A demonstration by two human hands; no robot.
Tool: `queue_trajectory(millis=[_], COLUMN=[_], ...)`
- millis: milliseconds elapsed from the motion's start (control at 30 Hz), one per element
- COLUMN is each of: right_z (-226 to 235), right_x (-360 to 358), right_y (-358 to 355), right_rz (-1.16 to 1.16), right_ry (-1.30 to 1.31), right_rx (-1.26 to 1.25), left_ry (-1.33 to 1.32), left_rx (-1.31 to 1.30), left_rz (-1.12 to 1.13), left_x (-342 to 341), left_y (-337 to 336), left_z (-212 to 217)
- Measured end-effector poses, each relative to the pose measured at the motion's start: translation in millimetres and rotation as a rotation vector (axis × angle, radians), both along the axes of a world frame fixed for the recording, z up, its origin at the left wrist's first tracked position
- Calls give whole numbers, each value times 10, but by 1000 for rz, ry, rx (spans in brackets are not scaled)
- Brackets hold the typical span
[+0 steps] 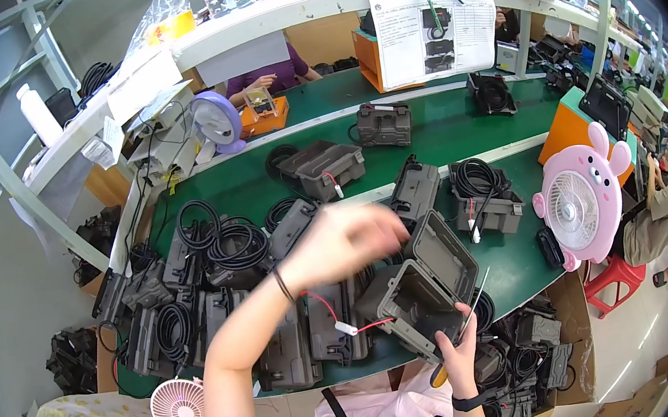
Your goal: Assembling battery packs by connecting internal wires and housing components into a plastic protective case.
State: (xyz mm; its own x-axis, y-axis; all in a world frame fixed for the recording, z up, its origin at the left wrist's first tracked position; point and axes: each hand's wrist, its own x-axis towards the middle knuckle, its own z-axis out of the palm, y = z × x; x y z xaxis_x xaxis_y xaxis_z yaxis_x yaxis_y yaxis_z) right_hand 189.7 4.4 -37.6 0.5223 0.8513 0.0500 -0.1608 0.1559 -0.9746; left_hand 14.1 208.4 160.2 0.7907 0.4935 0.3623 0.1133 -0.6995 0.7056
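An open dark grey plastic box (406, 309) with a hinged lid (444, 257) tilts at the table's front edge. My right hand (458, 357) grips its near right side, and the same hand holds a screwdriver (438, 376), its thin shaft pointing up past the rim. A red wire with a white connector (346, 328) comes out of the box's left side. Above and left of the lid is my left hand (355, 238), smeared by motion; its fingers look bent, but whether they hold anything cannot be made out.
Several grey boxes with coiled black cables (237, 242) crowd the green table (426, 141) on the left. A pink rabbit-shaped fan (577, 206) stands at the right edge. More boxes (530, 351) fill a carton below right. Across the table, a person in purple (291, 71) works behind a shelf.
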Motion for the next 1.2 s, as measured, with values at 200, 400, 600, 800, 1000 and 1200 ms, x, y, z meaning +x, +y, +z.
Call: queue_trajectory(millis=[200,400,600,800,1000,1200], right_z=[18,-6,30,-27,148,114], right_x=[-122,-64,-101,-76,-125,-81], right_y=[63,29,-34,-61,50,11], right_rz=[-17,-35,-47,-73,-5,-23], right_ry=[24,35,32,44,29,138], right_rx=[3,7,-17,-28,20,52], left_ry=[-34,754,971,1246,958,551], left_rx=[101,-130,-258,-336,-13,202], left_rz=[914,1233,988,655,944,1394], left_x=[-601,-1009,-1249,-1207,-1693,-1172], left_y=[1973,2615,2948,2918,2959,2336], left_z=[-830,-1979,-2308,-2248,-2273,-1086])
